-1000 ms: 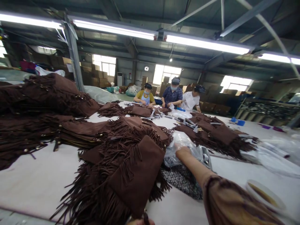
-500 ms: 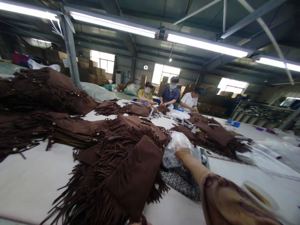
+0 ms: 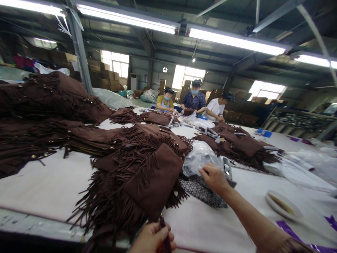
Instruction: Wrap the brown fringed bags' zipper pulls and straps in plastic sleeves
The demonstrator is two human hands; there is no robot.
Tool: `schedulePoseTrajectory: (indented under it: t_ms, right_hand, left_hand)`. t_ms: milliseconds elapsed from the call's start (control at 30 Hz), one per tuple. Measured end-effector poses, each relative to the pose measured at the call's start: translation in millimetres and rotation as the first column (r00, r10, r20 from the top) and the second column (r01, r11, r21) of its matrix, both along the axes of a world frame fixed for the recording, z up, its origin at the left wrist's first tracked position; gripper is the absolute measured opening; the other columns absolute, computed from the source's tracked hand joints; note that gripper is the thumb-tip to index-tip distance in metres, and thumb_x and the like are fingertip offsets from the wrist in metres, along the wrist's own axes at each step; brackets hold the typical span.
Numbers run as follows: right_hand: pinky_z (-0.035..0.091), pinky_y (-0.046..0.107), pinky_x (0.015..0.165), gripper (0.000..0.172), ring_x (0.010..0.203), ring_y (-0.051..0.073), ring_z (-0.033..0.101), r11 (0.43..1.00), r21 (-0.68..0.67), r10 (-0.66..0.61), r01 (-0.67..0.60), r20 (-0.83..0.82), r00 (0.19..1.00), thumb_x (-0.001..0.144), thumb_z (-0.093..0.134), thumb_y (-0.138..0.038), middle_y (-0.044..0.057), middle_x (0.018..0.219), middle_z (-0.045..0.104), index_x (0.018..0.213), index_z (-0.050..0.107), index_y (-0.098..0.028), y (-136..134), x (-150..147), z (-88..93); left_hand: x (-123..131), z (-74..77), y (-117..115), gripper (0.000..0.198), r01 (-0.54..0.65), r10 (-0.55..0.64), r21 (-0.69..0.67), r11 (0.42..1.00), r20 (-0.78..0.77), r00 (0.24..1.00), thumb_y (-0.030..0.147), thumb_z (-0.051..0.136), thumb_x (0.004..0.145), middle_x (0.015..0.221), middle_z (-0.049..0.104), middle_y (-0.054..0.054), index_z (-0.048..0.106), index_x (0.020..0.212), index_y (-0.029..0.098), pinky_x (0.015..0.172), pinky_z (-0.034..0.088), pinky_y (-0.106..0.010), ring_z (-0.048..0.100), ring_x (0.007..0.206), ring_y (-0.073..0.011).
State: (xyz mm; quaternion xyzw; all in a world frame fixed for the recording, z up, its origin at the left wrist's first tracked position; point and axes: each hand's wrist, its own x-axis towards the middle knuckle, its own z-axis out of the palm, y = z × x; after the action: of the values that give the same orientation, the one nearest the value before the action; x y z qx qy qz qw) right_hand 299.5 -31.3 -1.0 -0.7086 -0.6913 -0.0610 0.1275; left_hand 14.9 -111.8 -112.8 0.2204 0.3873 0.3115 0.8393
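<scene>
A brown fringed bag [image 3: 155,179] lies on top of a pile of similar bags at the table's front. At the bottom edge, my left hand [image 3: 152,237] is closed around a dark brown strap [image 3: 165,240] at the bag's near corner. Out to the right, my right hand [image 3: 216,181] has its fingers curled together. It is beside a crumpled clear plastic bag [image 3: 198,154]; anything small in those fingers is hidden. Black-and-white woven fabric [image 3: 200,191] lies under and next to the right hand.
More brown fringed bags are heaped at the left [image 3: 52,95] and across the table [image 3: 237,140]. A roll of tape [image 3: 283,205] and purple strips [image 3: 292,232] lie at the right. Three people work at the far side. A metal post [image 3: 79,52] rises behind the left heap.
My right hand has drawn back toward me, out from over the clear plastic. My left hand has come further into view with the strap in it.
</scene>
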Motion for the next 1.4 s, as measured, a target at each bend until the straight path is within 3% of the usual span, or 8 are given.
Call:
schedulePoseTrajectory:
  t_ms: [67,167,267,367,600,733,1033,1400]
  right_hand:
    - [0.043,0.025,0.071,0.038,0.072,0.015,0.056,0.992,0.048,0.126,-0.117,-0.342,0.931,0.094,0.041,-0.039,0.003,0.072,0.059,0.07,0.061,-0.017,-32.0,-23.4,-14.8]
    - [0.039,0.025,0.058,0.034,0.058,0.014,0.048,0.985,-0.02,0.097,-0.171,-0.757,0.646,0.09,0.047,-0.044,-0.002,0.059,0.048,0.073,0.061,-0.018,-80.7,-64.4,-44.0]
    - [0.034,0.025,0.054,0.034,0.055,0.012,0.043,0.962,-0.177,-0.069,-0.207,-0.894,0.444,0.087,0.052,-0.047,-0.003,0.056,0.045,0.072,0.061,-0.017,-118.7,-97.9,-69.7]
    - [0.032,0.025,0.053,0.034,0.055,0.012,0.041,0.933,-0.285,-0.195,-0.219,-0.914,0.356,0.085,0.054,-0.048,-0.004,0.055,0.044,0.072,0.062,-0.017,-140.3,-112.5,-83.0]
    - [0.039,0.027,0.063,0.036,0.068,0.016,0.052,0.867,-0.305,-0.143,-0.393,-0.91,0.389,0.083,0.054,-0.051,0.002,0.073,0.06,0.086,0.069,-0.018,-144.0,-94.0,-70.0]
    - [0.03,0.024,0.049,0.051,0.05,0.011,0.038,0.863,-0.396,-0.299,-0.314,-0.901,0.314,0.083,0.044,-0.062,-0.004,0.055,0.046,0.078,0.064,-0.016,-120.7,-97.6,-67.9]
    - [0.032,0.026,0.057,0.035,0.059,0.013,0.044,0.936,-0.269,-0.08,-0.228,-0.791,0.606,0.079,0.056,-0.042,-0.002,0.056,0.047,0.053,0.054,-0.018,-106.8,-103.1,-65.4]
    - [0.039,0.027,0.062,0.026,0.063,0.014,0.055,0.911,-0.277,0.038,-0.306,-0.681,0.731,0.082,0.059,-0.03,-0.001,0.065,0.058,0.058,0.061,-0.021,-139.0,-101.2,-69.8]
  left_hand:
    - [-2.5,14.0,-4.8,0.036,0.008,-0.007,-0.041,0.999,0.034,0.999,0.039,0.08,0.066,0.08,0.069,-0.007,0.059,0.082,0.015,0.063,0.052,-0.031,0.068,0.072,-0.0205]
    - [-4.2,28.2,-9.3,0.028,0.006,0.002,-0.066,0.998,0.119,0.993,0.033,0.076,0.073,0.097,0.069,-0.011,0.059,0.087,0.014,0.07,0.053,-0.035,0.068,0.087,-0.0243]
    - [-2.9,30.0,-10.4,0.024,0.013,-0.004,-0.04,0.999,0.227,0.974,0.026,0.076,0.073,0.098,0.069,-0.013,0.062,0.087,0.013,0.075,0.052,-0.037,0.066,0.093,-0.0259]
    - [-0.1,25.8,-11.4,0.023,-0.007,0.008,-0.002,1.0,0.24,0.971,0.026,0.076,0.073,0.086,0.069,-0.011,0.065,0.087,0.01,0.075,0.051,-0.037,0.066,0.081,-0.0222]
    - [8.7,26.8,-16.0,0.027,-0.085,0.079,0.074,0.994,0.084,0.993,0.029,0.08,0.068,0.075,0.067,-0.006,0.068,0.082,0.009,0.062,0.049,-0.027,0.061,0.064,-0.0145]
    - [14.9,27.6,-17.2,0.032,-0.05,0.047,0.081,0.995,0.03,0.998,0.031,0.083,0.063,0.075,0.068,-0.007,0.07,0.082,0.008,0.061,0.048,-0.027,0.061,0.062,-0.0143]
    - [-1.0,30.3,-11.4,0.031,-0.055,0.061,0.148,0.987,-0.031,0.998,0.033,0.081,0.065,0.079,0.067,-0.008,0.07,0.082,0.009,0.068,0.05,-0.032,0.064,0.069,-0.0181]
    - [-1.4,35.8,4.2,0.031,-0.214,0.251,0.291,0.933,-0.097,0.963,0.033,0.081,0.065,0.085,0.067,-0.005,0.074,0.089,0.014,0.073,0.042,-0.026,0.056,0.077,-0.0132]
